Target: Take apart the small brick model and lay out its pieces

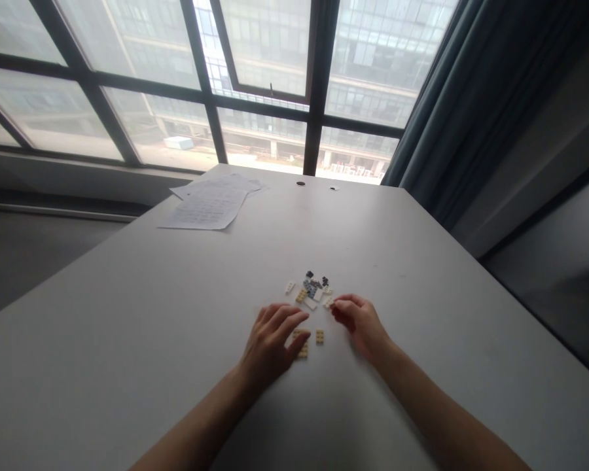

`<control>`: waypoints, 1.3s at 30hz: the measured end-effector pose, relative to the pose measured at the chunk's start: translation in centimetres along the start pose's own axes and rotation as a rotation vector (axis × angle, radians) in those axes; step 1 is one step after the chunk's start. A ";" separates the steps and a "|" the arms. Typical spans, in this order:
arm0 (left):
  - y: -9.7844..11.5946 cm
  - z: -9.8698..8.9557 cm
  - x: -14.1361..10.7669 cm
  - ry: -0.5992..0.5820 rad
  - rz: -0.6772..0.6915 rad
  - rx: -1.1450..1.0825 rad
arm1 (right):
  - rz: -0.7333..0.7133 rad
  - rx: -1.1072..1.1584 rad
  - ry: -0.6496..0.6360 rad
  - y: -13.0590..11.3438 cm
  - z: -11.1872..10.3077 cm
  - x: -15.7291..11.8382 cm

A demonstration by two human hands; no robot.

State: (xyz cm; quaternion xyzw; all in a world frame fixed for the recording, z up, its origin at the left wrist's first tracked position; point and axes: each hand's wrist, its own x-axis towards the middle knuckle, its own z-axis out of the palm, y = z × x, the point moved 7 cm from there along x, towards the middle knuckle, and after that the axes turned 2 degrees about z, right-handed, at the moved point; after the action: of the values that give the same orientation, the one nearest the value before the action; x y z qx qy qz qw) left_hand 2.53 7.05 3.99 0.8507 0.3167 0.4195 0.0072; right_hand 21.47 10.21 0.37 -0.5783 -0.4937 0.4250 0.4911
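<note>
My left hand (pixel 275 337) is open, its fingers apart, above a larger tan studded toy-brick plate (pixel 302 350) that it partly covers. Just right of that plate lies a small tan toy brick (pixel 319 337). My right hand (pixel 358 322) is closed in a pinch, with its fingertips at a small white studded toy brick (pixel 328 303) on the near right side of a loose pile. In the pile are grey toy bricks (pixel 312 288), a tan brick (pixel 301 296), smooth white pieces (pixel 310 303) and small black pieces (pixel 325 281). A white brick (pixel 289 287) lies a little apart on the left.
The white table (pixel 177 314) carries sheets of printed paper (pixel 209 206) at its far left. Two round holes (pixel 301 184) are near the far edge. Beyond stand large dark-framed windows (pixel 315 85), with a blue-grey curtain (pixel 436 104) on the right.
</note>
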 end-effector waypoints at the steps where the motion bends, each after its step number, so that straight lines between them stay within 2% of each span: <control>1: 0.6 -0.2 0.1 0.037 0.007 -0.015 | 0.153 0.305 -0.075 0.8 1.0 -1.4; 2: 1.2 -0.4 0.1 0.063 0.014 -0.035 | 0.285 0.546 -0.131 1.3 2.0 -2.8; 4: 2.3 -0.5 0.3 0.088 0.026 -0.071 | 0.448 0.824 -0.198 1.6 3.6 -4.9; 8: 3.5 -0.3 0.6 0.073 0.024 -0.091 | 0.581 0.993 -0.200 1.6 4.7 -6.5; 12: 3.5 -0.4 0.7 0.097 0.014 -0.110 | 0.556 0.976 -0.189 1.4 4.7 -6.6; 16: 3.3 -0.7 0.5 0.148 0.007 -0.138 | 0.479 0.918 -0.251 0.6 4.8 -6.8; 22: 3.3 -1.4 0.1 0.229 0.017 -0.137 | 0.462 0.917 -0.315 -0.1 5.2 -7.1; 28: 3.2 -0.8 0.1 0.174 0.019 -0.114 | 0.393 0.867 -0.200 0.2 4.5 -6.7; 30: 3.0 -0.7 0.1 0.153 0.017 -0.086 | 0.367 0.783 -0.188 0.1 3.9 -6.3; 32: 2.6 -0.6 0.2 0.121 -0.003 -0.043 | 0.264 0.572 -0.171 -0.2 2.5 -5.5; 36: 1.7 0.1 0.3 0.013 -0.037 0.047 | -0.188 -0.234 -0.072 -2.0 -0.6 -4.1; 39: 1.8 1.2 0.2 -0.100 -0.016 0.070 | -0.438 -0.635 -0.120 -2.1 -0.1 -4.2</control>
State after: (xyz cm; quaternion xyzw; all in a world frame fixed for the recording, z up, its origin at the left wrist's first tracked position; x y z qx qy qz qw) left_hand 4.48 6.03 3.88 0.8678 0.3370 0.3651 -0.0033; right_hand 20.58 6.07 2.45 -0.5565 -0.7403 0.1691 0.3372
